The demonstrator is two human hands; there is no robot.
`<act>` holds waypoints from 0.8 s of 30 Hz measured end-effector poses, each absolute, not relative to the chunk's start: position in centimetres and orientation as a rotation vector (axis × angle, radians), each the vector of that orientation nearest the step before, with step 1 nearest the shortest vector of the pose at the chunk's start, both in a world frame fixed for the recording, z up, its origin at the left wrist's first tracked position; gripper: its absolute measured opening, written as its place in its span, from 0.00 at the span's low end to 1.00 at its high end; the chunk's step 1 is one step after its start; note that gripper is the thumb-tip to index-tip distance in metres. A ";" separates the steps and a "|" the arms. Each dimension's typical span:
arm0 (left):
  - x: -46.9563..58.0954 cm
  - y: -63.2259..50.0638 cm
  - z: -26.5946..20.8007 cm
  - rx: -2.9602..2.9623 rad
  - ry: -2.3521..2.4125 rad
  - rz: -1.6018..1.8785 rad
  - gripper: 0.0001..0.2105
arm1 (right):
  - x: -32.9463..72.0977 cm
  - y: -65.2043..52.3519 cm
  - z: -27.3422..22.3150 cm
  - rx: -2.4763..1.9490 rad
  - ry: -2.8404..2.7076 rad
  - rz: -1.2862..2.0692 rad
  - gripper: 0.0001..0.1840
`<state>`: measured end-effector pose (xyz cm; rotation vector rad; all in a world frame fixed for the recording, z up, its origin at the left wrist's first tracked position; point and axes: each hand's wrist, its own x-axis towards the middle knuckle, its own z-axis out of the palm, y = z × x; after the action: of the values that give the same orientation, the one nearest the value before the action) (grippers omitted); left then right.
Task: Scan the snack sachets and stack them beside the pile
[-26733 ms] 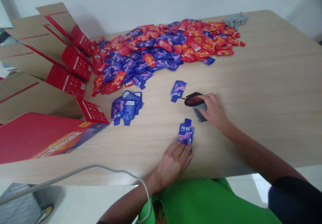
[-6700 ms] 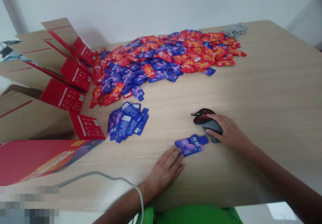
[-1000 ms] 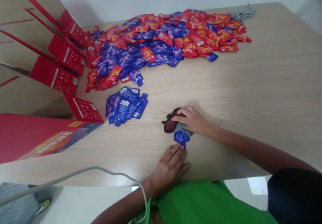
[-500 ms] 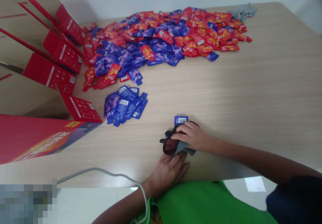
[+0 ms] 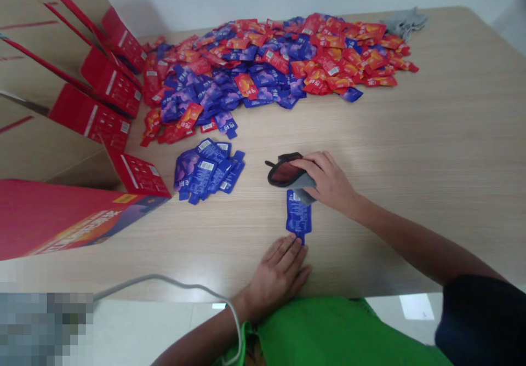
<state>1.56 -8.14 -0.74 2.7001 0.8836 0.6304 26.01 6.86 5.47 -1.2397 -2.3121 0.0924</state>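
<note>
One blue packet (image 5: 299, 216) touches the left hand (image 5: 278, 270).

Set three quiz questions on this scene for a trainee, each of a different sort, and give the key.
1. Short answer: which part of the lone blue sachet does the left hand touch?

2. True or false: as the camera sees it, the crumpled grey fabric lies by the left end of the red-and-blue heap.

3. What does the right hand hold?
A) a red sachet
B) the grey and dark red item
C) the grey cable

Key: 1. its narrow end; 2. false, it is by the right end; 3. B.
</note>
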 end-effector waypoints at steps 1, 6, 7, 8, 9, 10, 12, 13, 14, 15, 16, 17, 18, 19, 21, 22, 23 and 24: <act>1.6 -8.1 -0.7 2.697 0.884 0.629 0.21 | 25.7 5.5 5.5 -1.194 -2.323 0.134 0.28; 1.6 -8.2 -0.5 2.653 0.915 0.550 0.19 | 24.0 -0.3 2.9 -1.037 -2.624 0.331 0.18; 1.6 -8.2 -0.6 2.656 0.908 0.546 0.19 | 23.9 -0.5 2.2 -1.062 -2.633 0.341 0.18; 1.6 -8.2 -0.6 2.663 0.899 0.555 0.20 | 24.0 -0.2 1.6 -1.095 -2.623 0.340 0.19; 1.6 -8.2 -0.7 2.672 0.891 0.567 0.21 | 24.1 0.4 1.1 -1.122 -2.606 0.332 0.22; 1.6 -8.2 -0.8 2.678 0.889 0.582 0.22 | 24.4 1.2 0.8 -1.141 -2.595 0.321 0.24; 1.5 -8.2 -0.8 2.678 0.892 0.608 0.22 | 24.9 3.6 0.6 -1.178 -2.585 0.291 0.29; 1.5 -8.2 -0.9 2.676 0.895 0.613 0.22 | 25.2 4.8 0.7 -1.200 -2.582 0.276 0.30; 1.5 -8.2 -0.9 2.676 0.897 0.612 0.22 | 25.5 6.1 0.9 -1.228 -2.581 0.258 0.30; 1.5 -8.2 -0.8 2.679 0.899 0.610 0.21 | 25.8 7.4 1.2 -1.260 -2.577 0.235 0.30; 1.5 -8.2 -0.8 2.684 0.900 0.610 0.21 | 26.1 8.4 1.7 -1.288 -2.569 0.207 0.30; 1.5 -8.3 -0.8 2.690 0.903 0.609 0.21 | 26.3 9.3 2.2 -1.310 -2.546 0.174 0.30; 1.5 -8.3 -0.8 2.695 0.906 0.609 0.21 | 26.5 9.9 2.9 -1.324 -2.505 0.143 0.29; 1.5 -8.3 -0.8 2.700 0.907 0.611 0.21 | 26.7 10.1 3.5 -1.326 -2.448 0.117 0.29; 1.6 -8.3 -0.7 2.700 0.906 0.622 0.21 | 26.7 9.2 4.8 -1.290 -2.316 0.096 0.27; 1.6 -8.2 -0.7 2.697 0.903 0.626 0.21 | 26.5 8.2 5.2 -1.252 -2.275 0.107 0.27; 1.6 -8.2 -0.7 2.694 0.902 0.627 0.21 | 26.2 6.9 5.4 -1.203 -2.273 0.131 0.27; 1.6 -8.2 -0.7 2.689 0.905 0.620 0.21 | 25.9 5.3 5.3 -1.142 -2.316 0.166 0.26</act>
<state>1.57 -8.21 -0.70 2.6889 0.9054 0.6205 25.86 5.33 5.34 -1.1422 -2.3161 0.1659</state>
